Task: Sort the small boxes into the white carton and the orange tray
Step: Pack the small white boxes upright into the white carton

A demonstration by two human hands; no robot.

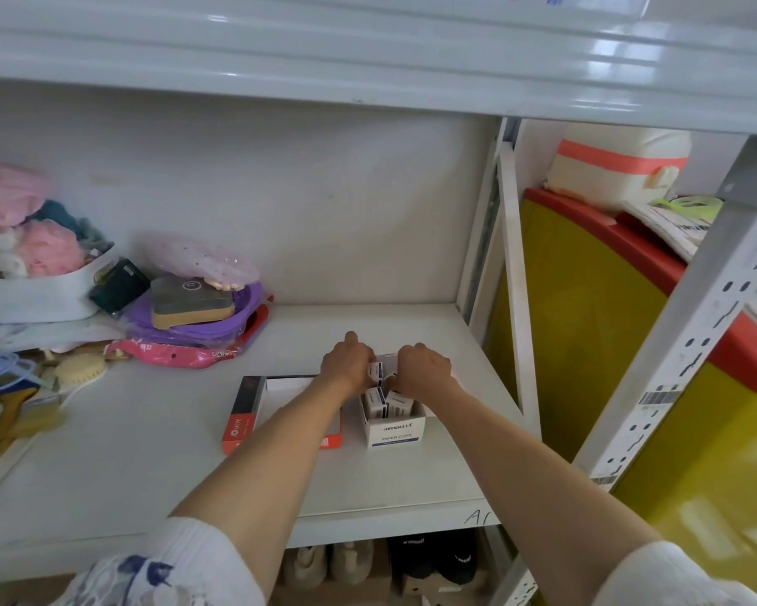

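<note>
A white carton printed "PAPER CLIPS" stands open on the shelf, with several small white-and-blue boxes upright inside it. To its left lies the flat orange tray, partly covered by my left forearm. My left hand and my right hand are both over the far end of the carton, fingers curled down around small boxes there. What lies under the palms is hidden.
The white shelf board carries a purple basin, a pink packet and a white bin of soft things at the left. A metal upright and a yellow-red bin stand to the right. Shoes sit below.
</note>
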